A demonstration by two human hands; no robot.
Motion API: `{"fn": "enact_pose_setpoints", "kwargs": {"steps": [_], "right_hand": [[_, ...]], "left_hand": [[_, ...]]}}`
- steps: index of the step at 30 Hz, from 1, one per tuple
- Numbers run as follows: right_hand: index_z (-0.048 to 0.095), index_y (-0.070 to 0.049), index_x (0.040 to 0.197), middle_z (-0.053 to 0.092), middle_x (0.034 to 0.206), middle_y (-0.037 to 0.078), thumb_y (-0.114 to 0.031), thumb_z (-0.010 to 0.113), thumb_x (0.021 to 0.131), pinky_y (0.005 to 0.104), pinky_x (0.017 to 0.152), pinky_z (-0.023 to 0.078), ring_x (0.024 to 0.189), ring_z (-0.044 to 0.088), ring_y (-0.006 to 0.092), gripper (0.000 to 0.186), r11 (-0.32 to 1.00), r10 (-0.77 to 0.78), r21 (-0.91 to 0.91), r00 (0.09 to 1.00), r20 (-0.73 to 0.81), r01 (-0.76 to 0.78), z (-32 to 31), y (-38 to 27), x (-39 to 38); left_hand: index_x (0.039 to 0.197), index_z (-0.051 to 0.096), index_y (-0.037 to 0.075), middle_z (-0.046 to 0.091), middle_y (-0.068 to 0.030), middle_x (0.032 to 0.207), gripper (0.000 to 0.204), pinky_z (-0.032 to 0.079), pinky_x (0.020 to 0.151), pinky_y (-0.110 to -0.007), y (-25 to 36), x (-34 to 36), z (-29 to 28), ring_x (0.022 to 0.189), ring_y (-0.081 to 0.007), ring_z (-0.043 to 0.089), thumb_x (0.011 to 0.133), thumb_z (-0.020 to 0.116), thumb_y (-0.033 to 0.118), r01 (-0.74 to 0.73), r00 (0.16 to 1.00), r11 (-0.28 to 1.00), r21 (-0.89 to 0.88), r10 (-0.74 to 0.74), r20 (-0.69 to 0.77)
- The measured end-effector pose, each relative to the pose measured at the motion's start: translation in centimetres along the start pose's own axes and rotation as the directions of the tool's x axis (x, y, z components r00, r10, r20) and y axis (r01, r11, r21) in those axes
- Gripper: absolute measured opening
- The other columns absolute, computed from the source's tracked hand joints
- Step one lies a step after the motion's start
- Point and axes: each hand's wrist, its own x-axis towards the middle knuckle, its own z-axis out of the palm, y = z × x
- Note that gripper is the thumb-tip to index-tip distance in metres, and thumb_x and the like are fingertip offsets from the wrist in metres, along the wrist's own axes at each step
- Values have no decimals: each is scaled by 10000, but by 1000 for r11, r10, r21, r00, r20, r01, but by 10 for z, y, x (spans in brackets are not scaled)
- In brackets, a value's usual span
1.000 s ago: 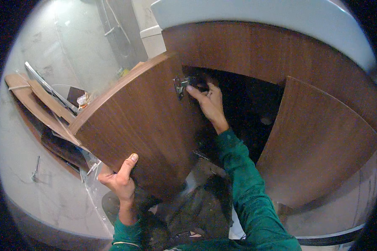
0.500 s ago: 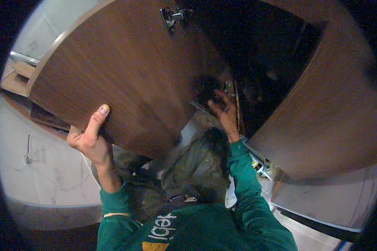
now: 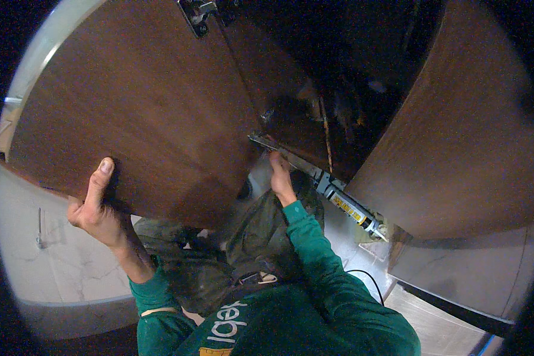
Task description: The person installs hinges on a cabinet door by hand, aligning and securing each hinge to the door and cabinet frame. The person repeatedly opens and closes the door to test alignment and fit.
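Observation:
My left hand (image 3: 98, 210) grips the near edge of a brown wood-grain cabinet door (image 3: 142, 113), thumb laid along its face and the fingers hidden behind. My right hand (image 3: 282, 178) is closed at the rod end of a caulking gun (image 3: 344, 204), with most of its fingers out of sight. The gun lies slanted, its pale nozzle pointing down to the right and its metal rod up to the left, close to the door's lower corner. A metal hinge (image 3: 198, 16) shows on the door's far edge.
The dark cabinet interior (image 3: 362, 65) opens behind the door, with dim clutter inside. Another brown curved-looking panel (image 3: 456, 148) stands at the right. A thin metal tool (image 3: 40, 228) lies on the pale marbled surface at left. A black cable (image 3: 370, 279) runs beside my right arm.
The door and my left hand have shifted left. My right hand, spread and reaching before, has come back toward me and left and closed on the caulking gun, which now shows more fully.

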Motion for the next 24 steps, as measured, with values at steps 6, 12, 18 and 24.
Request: {"fn": "enact_pose_setpoints", "kwargs": {"steps": [6,12,18,24], "right_hand": [[509,43,1197,528,1128,123,-610,368,926,359,897,366,965,470,230,721,999,38,-20,964,-261,-45,11,-24,8],[648,16,1023,639,1006,162,-634,359,910,389,813,418,908,559,260,720,984,72,-125,920,-384,-129,23,-40,21],[688,10,874,693,848,127,-653,401,885,328,714,426,793,605,172,723,939,243,-177,933,-266,-295,19,-50,56],[674,-32,769,673,712,73,-597,486,875,325,664,444,636,600,187,605,831,-232,-551,948,-215,78,12,-26,72]], "left_hand": [[823,727,-30,589,-9,635,120,345,471,-210,-6,-2,-8,512,-63,467,719,756,24,-147,988,986,75,144,48],[848,725,-29,646,-62,701,143,445,547,-228,-2,1,-11,566,-93,548,720,753,27,-103,994,995,15,102,48],[814,704,-63,666,-103,778,134,500,641,-275,3,6,-11,658,-149,609,705,748,2,100,995,979,-177,-100,9],[815,684,-95,670,-119,783,127,518,709,-304,3,5,-10,679,-183,628,712,718,-30,133,991,971,-200,-137,-8]]}}
